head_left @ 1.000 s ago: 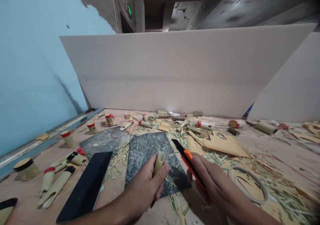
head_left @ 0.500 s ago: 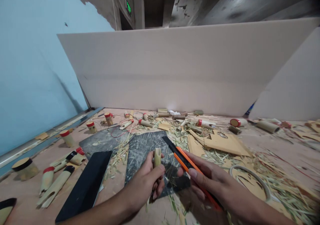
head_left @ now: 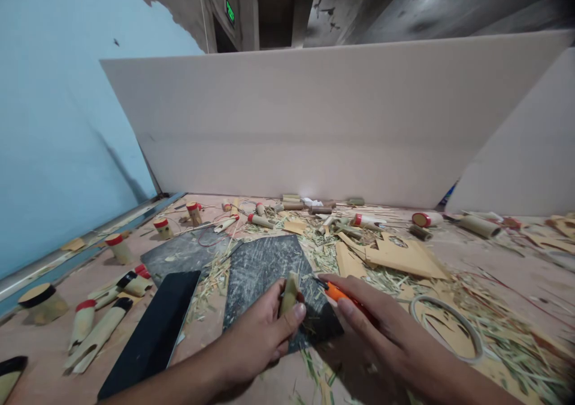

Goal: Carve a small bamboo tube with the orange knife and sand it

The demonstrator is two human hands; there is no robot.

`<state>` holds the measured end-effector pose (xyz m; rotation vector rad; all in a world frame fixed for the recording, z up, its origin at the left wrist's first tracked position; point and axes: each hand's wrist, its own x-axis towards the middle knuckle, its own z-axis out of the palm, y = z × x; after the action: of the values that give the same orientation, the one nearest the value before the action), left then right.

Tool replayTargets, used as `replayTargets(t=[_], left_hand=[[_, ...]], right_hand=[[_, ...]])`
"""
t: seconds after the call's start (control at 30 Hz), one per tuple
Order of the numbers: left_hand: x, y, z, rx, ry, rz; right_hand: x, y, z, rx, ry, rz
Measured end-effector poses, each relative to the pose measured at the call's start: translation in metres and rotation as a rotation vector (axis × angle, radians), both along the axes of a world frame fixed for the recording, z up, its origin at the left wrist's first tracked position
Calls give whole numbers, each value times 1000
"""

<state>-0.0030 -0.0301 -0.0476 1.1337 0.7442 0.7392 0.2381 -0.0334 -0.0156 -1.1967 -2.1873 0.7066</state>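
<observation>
Between the fingers and thumb of my left hand (head_left: 272, 327) is a short bamboo piece (head_left: 290, 292), its upper end sticking up. My right hand (head_left: 375, 318) grips an orange and black utility knife (head_left: 344, 295). The blade end points left toward the bamboo, with a small gap showing between them; the blade itself is hard to make out. Under both hands lies a scratched dark cutting mat (head_left: 265, 261). Bamboo shavings (head_left: 330, 249) are scattered around it.
A black phone or tablet (head_left: 153, 333) lies left of my forearm, beside cut bamboo tubes (head_left: 101, 336) with red or black ends. Brown cardboard scraps (head_left: 406, 258) and a roll of tape (head_left: 449, 327) lie to the right. A white panel (head_left: 305, 123) stands behind the table.
My right hand has turned the knife, so its blade end now points left, lower than before. My left hand has tilted the bamboo piece and shifted it slightly right.
</observation>
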Motion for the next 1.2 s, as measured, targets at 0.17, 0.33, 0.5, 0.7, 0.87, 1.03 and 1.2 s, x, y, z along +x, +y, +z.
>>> replayTargets(t=[0.17,0.33,0.5,0.7,0.87,1.03,1.2], left_hand=[[-2,-3,-2,2,41,32],[-1,-7,3,-13,46,21],[4,-8,3,39,38,96],[6,-4,-6,112,133,224],[7,-2,-7,209,325,276],[6,-6,4,157,284,262],[5,-5,11,-67,176,177]], right_hand=[[0,1,0,84,-200,64],[-3,-2,-1,161,-331,116],[-4,-1,-7,260,-388,90],[-6,-3,-15,299,-451,50],[-8,-6,-13,369,-407,-89],[0,4,-10,387,-324,-207],[5,10,-15,408,-268,-238]])
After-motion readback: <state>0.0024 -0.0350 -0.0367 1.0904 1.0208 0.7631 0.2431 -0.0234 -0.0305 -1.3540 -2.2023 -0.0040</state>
